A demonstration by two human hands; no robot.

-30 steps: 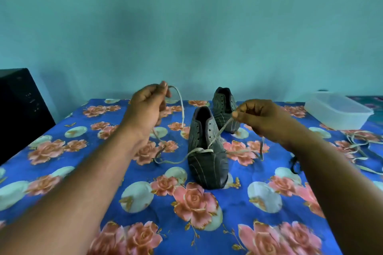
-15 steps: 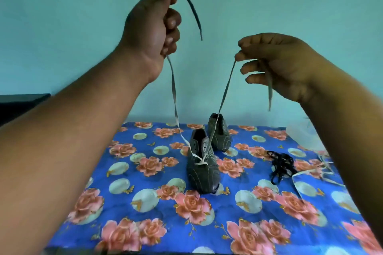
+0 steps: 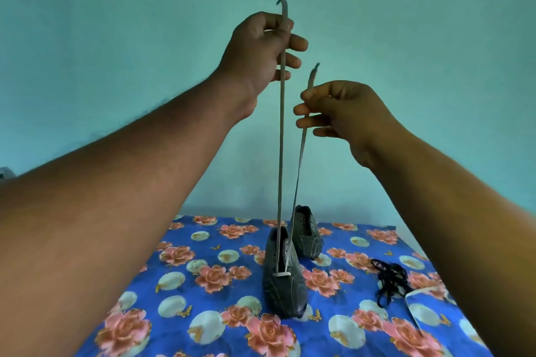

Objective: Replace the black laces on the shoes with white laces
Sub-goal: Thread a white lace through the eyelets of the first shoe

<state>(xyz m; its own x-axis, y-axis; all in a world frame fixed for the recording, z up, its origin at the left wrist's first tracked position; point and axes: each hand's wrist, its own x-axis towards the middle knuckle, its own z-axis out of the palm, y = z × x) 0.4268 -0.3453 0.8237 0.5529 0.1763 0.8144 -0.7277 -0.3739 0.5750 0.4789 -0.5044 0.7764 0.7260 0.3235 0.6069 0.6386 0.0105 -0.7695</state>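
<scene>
Two bare arms reach up over a table spread with a blue, rose-printed tablecloth (image 3: pixel 185 275), each hand drawing one end of a white lace (image 3: pixel 280 153) taut above a dark shoe; the left hand (image 3: pixel 258 49) is raised higher, its fingers curled round the lace's left strand with the tip poking out above the fist; the right hand (image 3: pixel 345 113), lower and just beside it, pinches the right strand between thumb and forefinger, the other fingers loosely bent, with a short tip standing up past the pinch.

Both strands run down, close together, to the near shoe (image 3: pixel 285 284), which stands toe toward the camera at the middle of the table; the lace crosses its lowest pair of eyelets as a short white bar, the eyelets above showing no lace; the second shoe (image 3: pixel 306 233) stands just behind it and slightly to the right, nearer the far edge, its eyelets appearing unlaced.

A heap of black laces (image 3: pixel 388 280) lies toward the right edge, well apart from the shoes; another white lace (image 3: pixel 413 307) loops on the cloth just in front of the heap, partly hidden by the right forearm; a plain teal wall (image 3: pixel 116 38) rises behind the far edge.
</scene>
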